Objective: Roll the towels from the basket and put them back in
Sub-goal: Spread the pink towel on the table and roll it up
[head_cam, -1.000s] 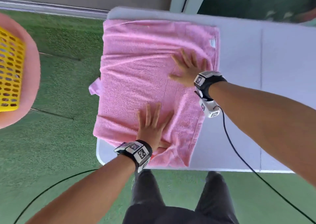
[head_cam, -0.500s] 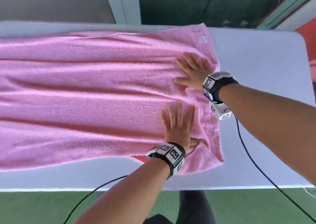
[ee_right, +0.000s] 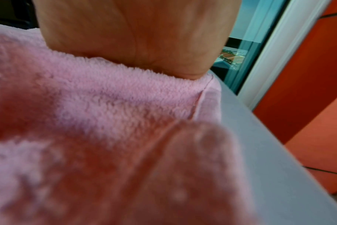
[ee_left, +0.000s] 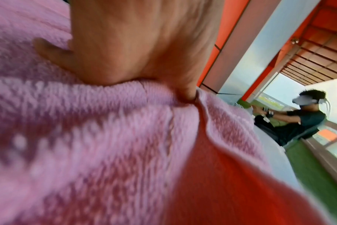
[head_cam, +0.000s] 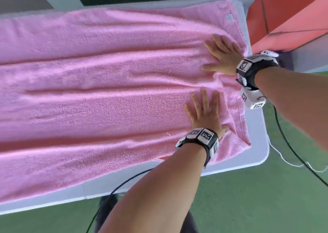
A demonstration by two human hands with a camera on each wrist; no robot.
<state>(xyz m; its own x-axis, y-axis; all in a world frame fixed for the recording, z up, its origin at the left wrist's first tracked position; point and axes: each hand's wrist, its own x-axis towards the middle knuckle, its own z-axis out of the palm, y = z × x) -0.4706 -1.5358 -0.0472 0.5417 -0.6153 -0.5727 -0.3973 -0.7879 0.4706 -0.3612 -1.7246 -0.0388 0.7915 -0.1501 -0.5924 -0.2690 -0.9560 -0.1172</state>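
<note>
**A:** Where was the towel?

**B:** The pink towel [head_cam: 106,94] lay spread lengthwise over the grey table [head_cam: 259,144], running off the left of the head view. Its right end stopped short of the table's right edge.

**A:** And your hands?

**B:** Both rested near that right end. Your left hand [head_cam: 204,113] lay flat on the towel, fingers straight and spread, gripping nothing. Past it, nearer the towel's far edge, your right hand [head_cam: 221,57] did the same: palm down, fingers straight, pressing the cloth.

**A:** Did the wrist cameras add anything?

**B:** The left wrist view showed your thumb [ee_left: 185,91] dug into a fold by the hem, and another person [ee_left: 290,120] seated beyond the table's right end, out of the head view. The right wrist view showed only palm on pile, and the hem [ee_right: 204,97].

**A:** Any writing?

**B:** A small tag [head_cam: 229,16] sat at the towel's far right corner, too blurred to read. Your wristbands [head_cam: 200,138] carried black-and-white square markers.
</note>
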